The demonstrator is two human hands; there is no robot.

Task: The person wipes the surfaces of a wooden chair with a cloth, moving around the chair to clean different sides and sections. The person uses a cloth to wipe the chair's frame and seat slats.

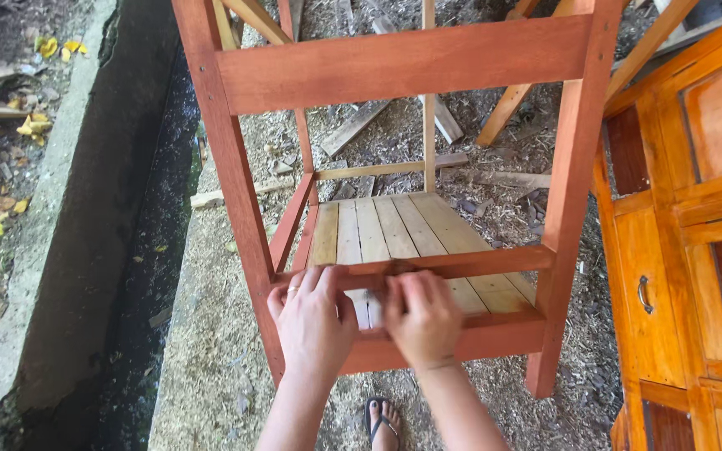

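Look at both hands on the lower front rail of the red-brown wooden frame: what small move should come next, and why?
Probably slide the right hand rightward along the lower rail. Both hands sit bunched at its left part, the left hand beside it, fingers over the rail's edge, while the stretch toward the right leg is untouched.

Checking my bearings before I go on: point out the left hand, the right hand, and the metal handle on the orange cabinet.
left hand (315, 321), head view, on the back of the hand.
right hand (422, 320), head view, on the knuckles.
metal handle (643, 294), head view, on the middle of its curved bar.
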